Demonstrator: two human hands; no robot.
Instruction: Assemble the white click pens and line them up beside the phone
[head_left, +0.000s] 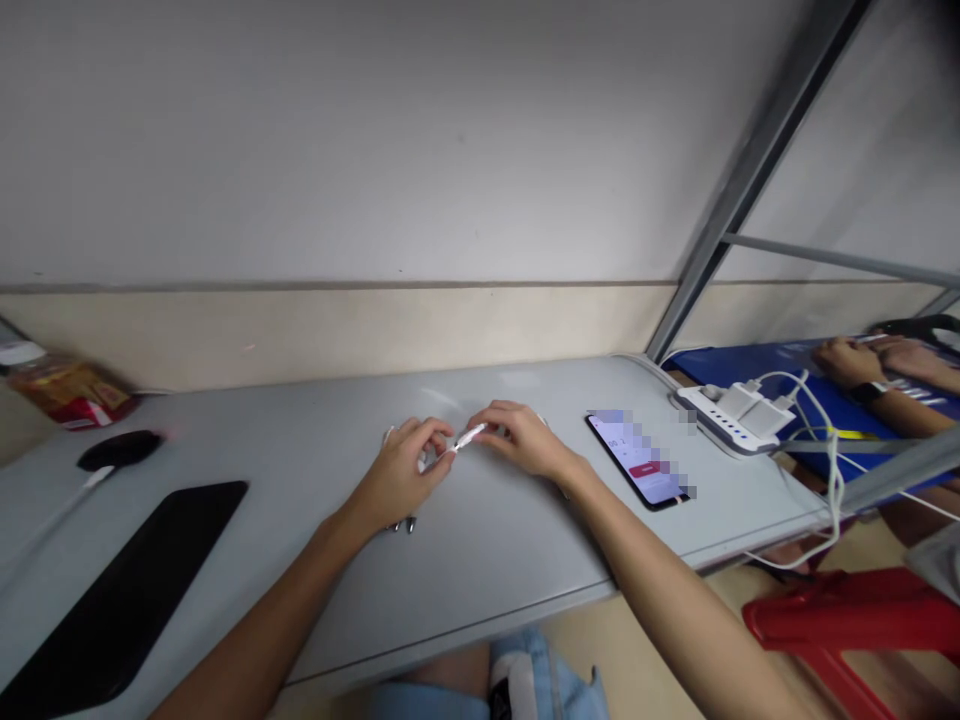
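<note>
A slim white piece (471, 436), too small and blurred to name, is held slanting above the grey table. My right hand (521, 436) has it pinched between thumb and fingers. On its lower left end, the thumb and forefinger of my left hand (411, 468) are closed. Something whitish shows partly under the left hand's fingers; what it is stays hidden. Beside the left wrist lie small shiny metal bits (410, 524). A white edge peeks out behind the right hand.
To the right are a lit phone (636, 458) and a power strip (729, 420) with white plugs and cables. A black mat (131, 600), a black round object (120, 450) and a red-labelled bottle (71, 388) are left. Another person's hands (851, 362) rest over a blue table beyond the metal frame.
</note>
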